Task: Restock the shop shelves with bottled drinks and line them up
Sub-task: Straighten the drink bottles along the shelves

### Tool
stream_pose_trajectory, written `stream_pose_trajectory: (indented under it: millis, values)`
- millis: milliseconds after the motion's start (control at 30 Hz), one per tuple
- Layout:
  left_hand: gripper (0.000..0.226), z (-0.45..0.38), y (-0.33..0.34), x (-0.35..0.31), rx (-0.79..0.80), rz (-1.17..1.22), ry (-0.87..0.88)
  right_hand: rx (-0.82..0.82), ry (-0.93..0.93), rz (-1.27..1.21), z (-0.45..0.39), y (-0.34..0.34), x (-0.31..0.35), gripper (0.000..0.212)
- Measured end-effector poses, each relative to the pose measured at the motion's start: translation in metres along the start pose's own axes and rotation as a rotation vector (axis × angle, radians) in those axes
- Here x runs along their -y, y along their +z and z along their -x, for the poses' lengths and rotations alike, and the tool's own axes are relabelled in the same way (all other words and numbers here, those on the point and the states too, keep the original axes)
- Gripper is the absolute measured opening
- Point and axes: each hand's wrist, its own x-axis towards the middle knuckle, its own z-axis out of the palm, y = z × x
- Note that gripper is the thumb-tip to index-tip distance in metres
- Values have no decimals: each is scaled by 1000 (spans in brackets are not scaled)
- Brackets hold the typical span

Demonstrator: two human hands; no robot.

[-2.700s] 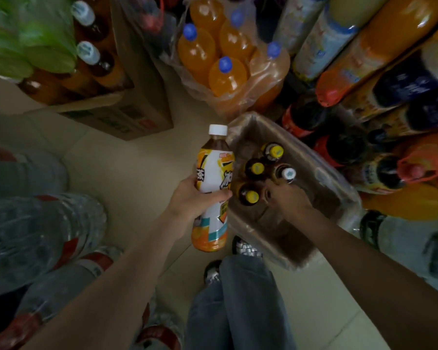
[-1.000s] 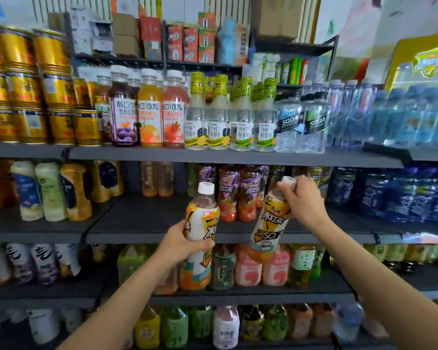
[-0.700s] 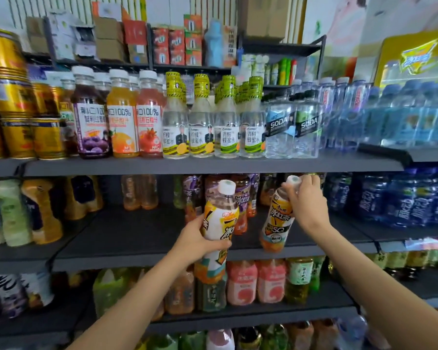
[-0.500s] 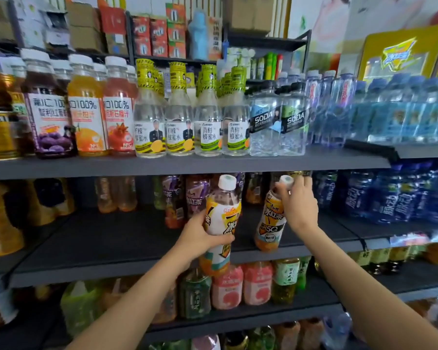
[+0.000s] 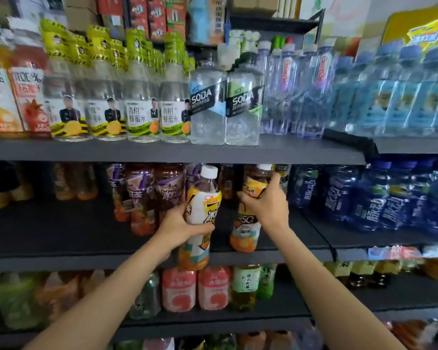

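Orange-labelled iced tea bottles [image 5: 202,218] [image 5: 248,223] are sitting gripped in the left hand [image 5: 181,223] and right hand [image 5: 267,205]. Purple-labelled tea bottles [image 5: 147,195] at nine o'clock are risking a knock, I judge, given the tight gap.

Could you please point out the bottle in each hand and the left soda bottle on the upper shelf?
Left-hand bottle [image 5: 203,198], head view, upper label.
Right-hand bottle [image 5: 245,232], head view, lower label.
Left soda bottle [image 5: 207,97], head view, black label.

Orange-and-white labels with black lettering on two white-capped tea bottles [image 5: 200,218] [image 5: 247,223]. Dark grey shelf [image 5: 162,150]. Black "SODA" bands on clear bottles [image 5: 225,102]. Yellow-and-black stripes on honey-water bottles [image 5: 86,97]. Deep blue bottles [image 5: 379,195] toward the shelf's right edge. Pink labels [image 5: 195,289] below.
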Motion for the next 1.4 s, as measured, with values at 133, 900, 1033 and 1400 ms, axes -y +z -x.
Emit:
stream_pose_trajectory:
  millis: [133, 900, 1033, 1400]
  values:
    - [41, -19, 45, -9, -16, 9, -33, -2, 76, 23, -47, -30, -58, 86]
    - [76, -105, 198, 0, -188, -312, -126, 115, 54, -134, -65, -15, -153, 35]
    - [58, -104, 202, 18, -211, -197, -96, 84, -36, -171, -50, -16, -137, 31]
    - [35, 82, 34, 97, -422, -418, -77, 358, -452, -247, 65, 78, 3, 29]
